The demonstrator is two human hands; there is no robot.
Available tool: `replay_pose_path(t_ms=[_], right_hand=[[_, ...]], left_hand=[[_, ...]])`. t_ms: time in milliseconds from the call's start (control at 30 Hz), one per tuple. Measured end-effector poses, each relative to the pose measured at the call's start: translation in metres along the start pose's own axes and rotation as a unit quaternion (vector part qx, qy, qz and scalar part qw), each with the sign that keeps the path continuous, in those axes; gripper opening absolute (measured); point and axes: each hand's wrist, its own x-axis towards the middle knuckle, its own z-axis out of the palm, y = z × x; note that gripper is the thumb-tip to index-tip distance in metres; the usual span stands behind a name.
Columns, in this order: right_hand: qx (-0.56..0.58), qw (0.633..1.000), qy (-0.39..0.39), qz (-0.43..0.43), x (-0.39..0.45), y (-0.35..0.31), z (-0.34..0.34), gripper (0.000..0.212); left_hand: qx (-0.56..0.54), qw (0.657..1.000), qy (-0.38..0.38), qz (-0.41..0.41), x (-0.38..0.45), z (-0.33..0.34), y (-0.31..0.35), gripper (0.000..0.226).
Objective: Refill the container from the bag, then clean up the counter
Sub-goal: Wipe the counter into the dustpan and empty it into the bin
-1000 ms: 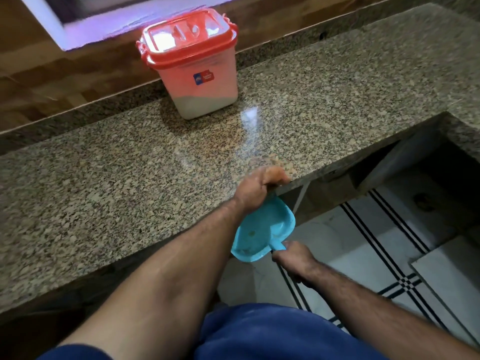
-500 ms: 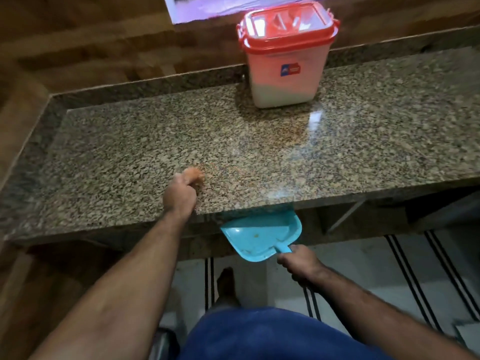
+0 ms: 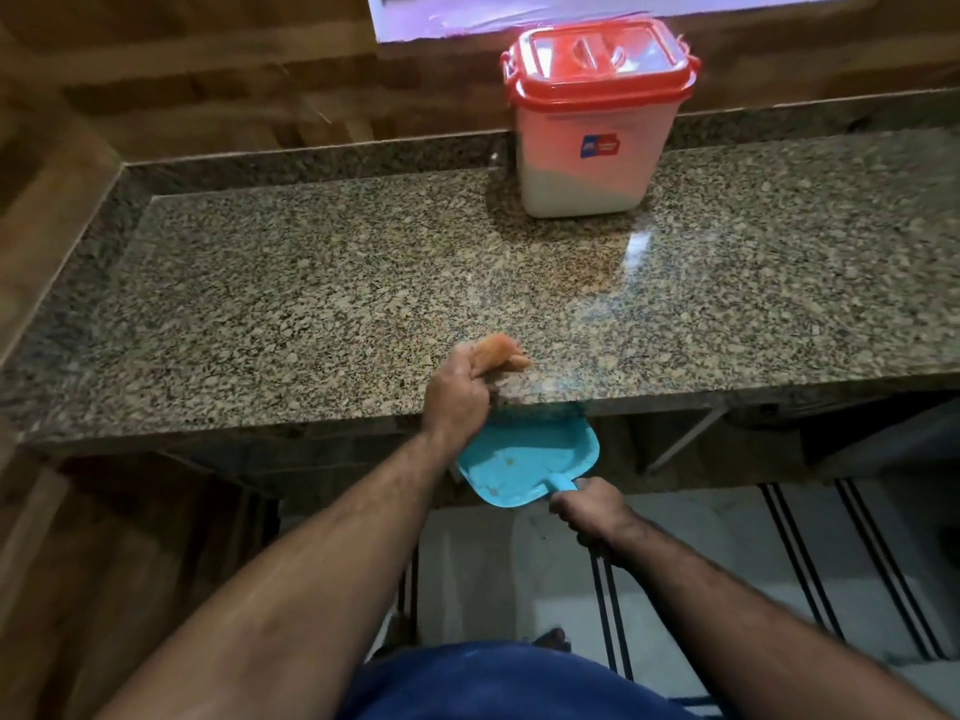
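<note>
A white container (image 3: 589, 153) with a shut red lid stands at the back of the granite counter (image 3: 311, 304), partly filled with white contents. My right hand (image 3: 592, 511) grips the handle of a blue dustpan (image 3: 524, 467), held just under the counter's front edge. My left hand (image 3: 467, 381) rests on the counter edge right above the pan, fingers curled and blurred, nothing clearly in them. A few crumbs lie in the pan. No bag is in view.
A wood-look wall runs behind and to the left of the counter. A bright window ledge (image 3: 519, 23) sits behind the container. Below the counter is an open recess and a white tiled floor (image 3: 701, 589) with black stripes. My blue shorts show at the bottom.
My left hand has slid right along the counter edge to just above the dustpan. The pan stays under the edge in my right hand. The view has shifted left.
</note>
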Motion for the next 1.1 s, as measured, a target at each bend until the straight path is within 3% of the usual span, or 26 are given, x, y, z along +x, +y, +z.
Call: replay_pose_path(t_ms=[67, 133, 267, 433, 533, 700, 1000, 1100], right_hand=[[-0.002, 1.000, 0.004, 0.001, -0.002, 0.002, 0.007, 0.012], [-0.010, 1.000, 0.007, 0.001, -0.007, 0.003, 0.016, 0.012], [-0.033, 0.999, 0.011, 0.001, -0.017, 0.002, 0.040, 0.017], [-0.087, 0.996, -0.027, -0.018, -0.037, -0.016, 0.088, 0.019], [-0.134, 0.989, -0.055, -0.038, -0.055, -0.032, 0.125, 0.015], [-0.212, 0.968, -0.116, -0.068, -0.077, -0.055, 0.193, 0.024], [-0.337, 0.916, -0.202, -0.083, -0.098, -0.061, 0.326, 0.015], [-0.364, 0.888, -0.267, -0.089, -0.090, -0.050, 0.367, 0.018]], left_hand=[[0.034, 0.996, -0.082, 0.006, -0.005, 0.006, -0.012, 0.052], [0.053, 0.983, -0.173, 0.018, -0.015, 0.007, -0.022, 0.060], [-0.132, 0.978, -0.146, -0.061, -0.044, -0.018, -0.025, 0.055], [-0.308, 0.932, 0.012, -0.189, -0.081, -0.082, -0.065, 0.048], [-0.317, 0.914, 0.122, -0.222, -0.111, -0.131, -0.105, 0.039], [-0.307, 0.878, 0.255, -0.263, -0.184, -0.202, -0.176, 0.044], [-0.364, 0.727, 0.436, -0.386, -0.326, -0.244, -0.306, 0.025], [-0.376, 0.660, 0.478, -0.441, -0.366, -0.223, -0.360, 0.043]])
